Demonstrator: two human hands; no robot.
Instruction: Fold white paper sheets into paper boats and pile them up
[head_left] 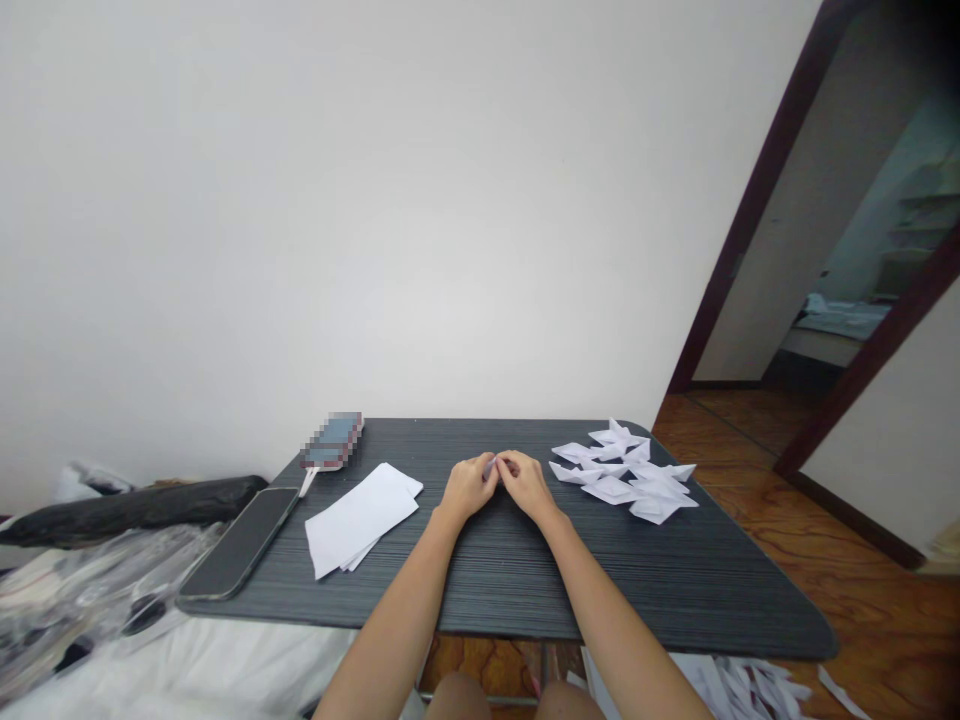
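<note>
My left hand (471, 484) and my right hand (523, 482) meet over the middle of the table, fingertips pinched together. Between them shows a small bit of folded paper (490, 466); my fingers hide most of it, so its shape is unclear. To the right of my right hand lies a cluster of folded white paper boats (611, 490), several of them close together or overlapping. Left of my left hand rests a loose stack of white paper sheets (360, 522), slightly fanned out.
The dark table (510, 590) stands against a white wall (465, 220). At its left edge lie a phone (240, 545) and a blurred-out device (334, 442) with a white cable. Plastic-wrapped items (112, 590) are beside the table. Paper strips (750, 688) lie below at right.
</note>
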